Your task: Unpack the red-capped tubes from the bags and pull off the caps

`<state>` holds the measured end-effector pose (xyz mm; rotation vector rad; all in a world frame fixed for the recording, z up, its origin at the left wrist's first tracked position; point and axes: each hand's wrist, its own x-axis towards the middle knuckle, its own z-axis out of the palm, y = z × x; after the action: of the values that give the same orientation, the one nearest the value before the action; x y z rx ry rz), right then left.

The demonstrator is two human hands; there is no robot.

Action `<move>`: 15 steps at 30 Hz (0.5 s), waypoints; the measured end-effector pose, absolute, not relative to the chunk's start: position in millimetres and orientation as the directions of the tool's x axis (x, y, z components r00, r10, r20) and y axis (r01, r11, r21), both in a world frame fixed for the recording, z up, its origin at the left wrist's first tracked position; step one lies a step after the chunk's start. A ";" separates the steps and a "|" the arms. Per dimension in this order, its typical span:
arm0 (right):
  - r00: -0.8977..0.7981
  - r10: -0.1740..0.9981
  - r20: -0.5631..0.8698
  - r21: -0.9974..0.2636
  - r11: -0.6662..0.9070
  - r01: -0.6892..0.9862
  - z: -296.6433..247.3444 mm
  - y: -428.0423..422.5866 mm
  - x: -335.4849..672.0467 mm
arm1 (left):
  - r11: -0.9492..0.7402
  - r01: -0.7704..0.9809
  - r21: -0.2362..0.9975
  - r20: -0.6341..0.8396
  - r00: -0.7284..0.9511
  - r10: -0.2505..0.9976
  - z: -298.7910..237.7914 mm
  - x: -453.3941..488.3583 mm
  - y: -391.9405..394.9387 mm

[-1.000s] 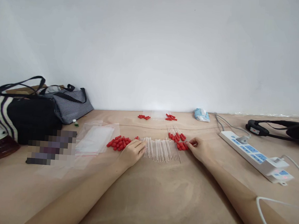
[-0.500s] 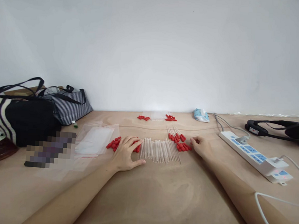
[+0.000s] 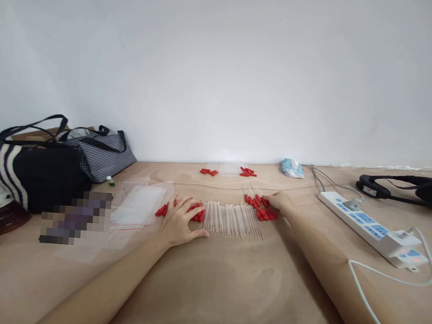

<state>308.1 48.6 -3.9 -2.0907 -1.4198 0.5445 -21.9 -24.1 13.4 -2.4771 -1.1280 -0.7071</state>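
Observation:
A row of thin clear tubes lies side by side on the wooden table. My left hand lies flat with fingers spread over a pile of red caps at the row's left end. My right hand is curled at the row's right end, fingertips pinched on a red-capped tube among others like it.
More red-capped tubes lie by the wall. Clear zip bags and two striped bags sit left. A white power strip with cable, black headset and a blue packet are at the right.
My left hand slid left off the tubes and flattened over the red caps. My right hand moved slightly up and left onto the capped tubes.

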 end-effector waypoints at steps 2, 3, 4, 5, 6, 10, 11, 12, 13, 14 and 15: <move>0.363 0.931 0.026 -0.641 -0.263 0.721 3.4 43.7 306.3 | -0.629 0.772 -0.091 0.575 0.556 0.600 14.0 -21.6 -25.0; 0.365 0.929 0.057 -0.642 -0.246 0.726 7.5 39.6 304.7 | -0.626 0.775 -0.091 0.584 0.550 0.597 14.3 -21.1 -25.4; 0.369 0.926 0.085 -0.645 -0.231 0.728 11.5 34.2 302.2 | -0.622 0.778 -0.089 0.593 0.543 0.594 14.6 -20.4 -25.9; 0.357 0.926 0.126 -0.647 -0.196 0.737 14.8 27.4 298.6 | -0.618 0.781 -0.087 0.603 0.535 0.592 14.7 -19.4 -26.5; 0.331 0.928 0.173 -0.646 -0.146 0.749 17.1 19.3 294.0 | -0.615 0.785 -0.082 0.613 0.526 0.589 14.7 -18.0 -27.2; -0.103 0.797 0.595 -0.384 0.395 0.834 12.4 -22.4 267.6 | -0.629 0.775 -0.070 0.640 0.518 0.567 13.9 -10.1 -33.8; -0.204 0.730 0.652 -0.287 0.487 0.825 8.5 -32.6 260.4 | -0.645 0.760 -0.079 0.641 0.535 0.551 13.5 -7.3 -36.3; -0.269 0.662 0.699 -0.206 0.547 0.812 4.2 -41.7 253.7 | -0.668 0.738 -0.095 0.639 0.559 0.528 13.1 -4.3 -39.1; -0.320 0.606 0.728 -0.138 0.587 0.798 0.1 -49.3 247.5 | -0.694 0.712 -0.111 0.636 0.587 0.501 12.5 -0.9 -41.8; -0.372 0.566 0.736 -0.086 0.623 0.777 -3.5 -55.2 242.0 | -0.721 0.683 -0.122 0.634 0.612 0.473 11.9 2.6 -44.3; -0.409 0.532 0.742 -0.051 0.652 0.756 -6.2 -59.6 237.3 | -0.747 0.653 -0.128 0.635 0.632 0.444 11.1 6.2 -46.6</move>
<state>237.3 -59.6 -6.2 -0.9964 -2.1104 -0.3779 6.2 -46.6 11.1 -2.5098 -0.8762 -0.8406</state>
